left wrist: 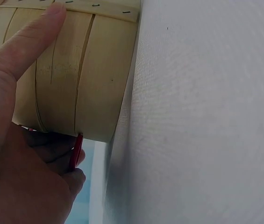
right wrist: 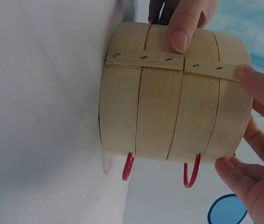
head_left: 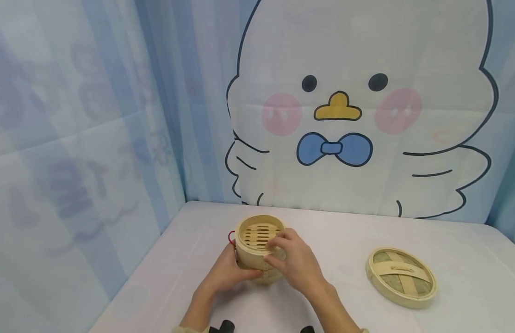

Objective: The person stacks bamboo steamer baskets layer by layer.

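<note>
A round bamboo steamer (head_left: 250,259) stands on the table, two tiers stacked, its slatted floor showing from above. My left hand (head_left: 228,273) grips its left side low down. In the left wrist view the thumb lies across the bamboo wall (left wrist: 101,70), while the other fingers reach behind near a red loop (left wrist: 77,151). At the top rim, my right hand (head_left: 296,261) holds the upper tier's near right side. The right wrist view shows its thumb on the stapled seam (right wrist: 206,69) and fingers round the edge. Two red loops (right wrist: 192,175) stick out from the wall there.
The woven bamboo lid (head_left: 407,292) with its strap handle lies to the right on the white table (head_left: 332,240). Behind the table hangs a curtain (head_left: 340,185) with a cartoon bird; another curtain (head_left: 95,162) borders the left side.
</note>
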The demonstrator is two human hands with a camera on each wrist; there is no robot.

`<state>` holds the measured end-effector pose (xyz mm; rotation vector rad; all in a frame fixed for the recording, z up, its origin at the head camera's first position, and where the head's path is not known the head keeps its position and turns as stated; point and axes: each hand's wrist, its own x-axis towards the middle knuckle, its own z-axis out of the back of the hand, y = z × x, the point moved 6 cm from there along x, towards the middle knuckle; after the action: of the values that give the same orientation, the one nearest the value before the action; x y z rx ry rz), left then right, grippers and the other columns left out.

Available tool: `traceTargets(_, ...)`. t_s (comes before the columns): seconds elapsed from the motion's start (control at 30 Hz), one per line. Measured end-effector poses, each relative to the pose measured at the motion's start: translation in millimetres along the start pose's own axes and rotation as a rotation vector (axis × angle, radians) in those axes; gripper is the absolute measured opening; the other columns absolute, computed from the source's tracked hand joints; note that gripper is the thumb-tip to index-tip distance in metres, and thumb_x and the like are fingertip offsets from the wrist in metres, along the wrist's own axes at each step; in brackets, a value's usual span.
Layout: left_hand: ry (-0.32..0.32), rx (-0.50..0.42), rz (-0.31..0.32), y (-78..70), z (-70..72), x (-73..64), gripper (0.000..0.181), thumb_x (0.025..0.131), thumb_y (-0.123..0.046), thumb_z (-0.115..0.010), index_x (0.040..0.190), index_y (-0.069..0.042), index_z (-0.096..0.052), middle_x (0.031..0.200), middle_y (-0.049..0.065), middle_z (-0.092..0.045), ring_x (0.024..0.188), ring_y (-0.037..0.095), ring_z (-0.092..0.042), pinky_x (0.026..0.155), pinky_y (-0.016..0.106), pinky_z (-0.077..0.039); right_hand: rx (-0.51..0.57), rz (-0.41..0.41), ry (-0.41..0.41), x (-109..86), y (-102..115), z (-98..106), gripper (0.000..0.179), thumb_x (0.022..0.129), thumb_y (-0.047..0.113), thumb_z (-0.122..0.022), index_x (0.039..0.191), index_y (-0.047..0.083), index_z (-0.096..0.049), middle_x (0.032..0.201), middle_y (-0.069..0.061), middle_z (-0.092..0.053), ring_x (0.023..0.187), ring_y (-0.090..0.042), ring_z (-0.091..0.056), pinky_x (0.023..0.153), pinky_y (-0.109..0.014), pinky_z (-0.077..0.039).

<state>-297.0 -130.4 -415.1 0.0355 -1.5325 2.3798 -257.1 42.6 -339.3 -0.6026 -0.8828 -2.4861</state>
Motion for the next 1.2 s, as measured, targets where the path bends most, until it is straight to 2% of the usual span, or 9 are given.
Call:
traceTargets(0.3,-0.001,0.000,-0.001,0.5,-0.2,0.4,0.107,0.067,-0.023,-0.097,0.152,-0.007,-0.034,0.148,0.011,-0.048,0.137,0.026,-0.044,0.115,0.049,-0.033,-0.004,-0.011,0.005,-1.5,2,0,0.020,0.077,0.016,-0.089,0.092,0.015,-0.075,0.100,0.004,-0.057,0.089,-0.013,-0.058,0.076,-0.033,-0.055)
traceTargets(0.5,-0.001,-0.017,0.003,-2.1,-0.6,0.4,0.108,0.068,-0.022,-0.097,0.153,-0.007,-0.033,0.150,0.012,-0.045,0.138,0.028,-0.042,0.116,0.050,-0.032,-0.022,-0.012,0.031,-1.0,2,1,0.020,0.079,0.017,-0.088,0.095,0.016,-0.075,0.102,0.003,-0.058,0.092,-0.014,-0.059,0.078,-0.035,-0.055)
traceTargets(0.6,-0.004,-0.030,0.002,-3.1,0.2,-0.2,0.107,0.068,-0.020,-0.096,0.152,-0.005,-0.033,0.148,0.014,-0.046,0.136,0.029,-0.045,0.114,0.051,-0.035,-0.038,-0.013,0.052,-0.6,1,2,0.022,0.080,0.019,-0.087,0.099,0.016,-0.076,0.105,0.002,-0.060,0.094,-0.015,-0.060,0.080,-0.037,-0.056)
traceTargets(0.7,-0.018,-0.022,0.028,-2.7,3.7,-2.3,0.106,0.068,-0.024,-0.097,0.150,-0.002,-0.033,0.144,0.017,-0.047,0.133,0.032,-0.048,0.110,0.052,-0.039,-0.036,-0.018,0.065,-0.8,0,5,0.027,0.081,0.021,-0.086,0.105,0.015,-0.076,0.108,0.002,-0.061,0.096,-0.015,-0.062,0.082,-0.039,-0.057)
traceTargets(0.83,-0.055,-0.019,0.097,0.6,10.5,-5.0,0.109,0.066,-0.030,-0.098,0.149,-0.001,-0.033,0.141,0.018,-0.047,0.133,0.037,-0.046,0.107,0.054,-0.042,-0.002,-0.013,0.059,-2.1,-2,10,0.032,0.082,0.021,-0.085,0.112,0.014,-0.075,0.115,0.001,-0.063,0.104,-0.018,-0.063,0.087,-0.042,-0.056)
traceTargets(0.93,-0.084,-0.015,0.123,1.9,15.4,-5.4,0.112,0.066,-0.032,-0.098,0.150,0.002,-0.032,0.144,0.022,-0.044,0.136,0.041,-0.042,0.108,0.058,-0.039,0.017,0.001,0.045,-2.6,-4,15,0.032,0.084,0.022,-0.085,0.113,0.014,-0.075,0.119,0.000,-0.064,0.103,-0.018,-0.065,0.086,-0.040,-0.057)
traceTargets(1.1,-0.108,0.038,0.164,1.1,19.7,-6.3,0.123,0.066,-0.036,-0.097,0.152,0.010,-0.023,0.151,0.033,-0.035,0.141,0.047,-0.034,0.112,0.063,-0.032,0.019,0.016,0.044,-4.9,-9,21,0.030,0.085,0.024,-0.083,0.113,0.014,-0.076,0.118,0.003,-0.064,0.090,-0.014,-0.063,0.076,-0.031,-0.056)
traceTargets(1.2,-0.115,0.070,0.197,0.6,21.1,-7.1,0.129,0.065,-0.039,-0.097,0.154,0.010,-0.018,0.154,0.035,-0.029,0.142,0.049,-0.030,0.112,0.064,-0.030,0.009,0.001,0.054,-7.7,-12,25,0.032,0.086,0.026,-0.083,0.115,0.016,-0.075,0.120,0.002,-0.063,0.095,-0.014,-0.062,0.080,-0.035,-0.056)
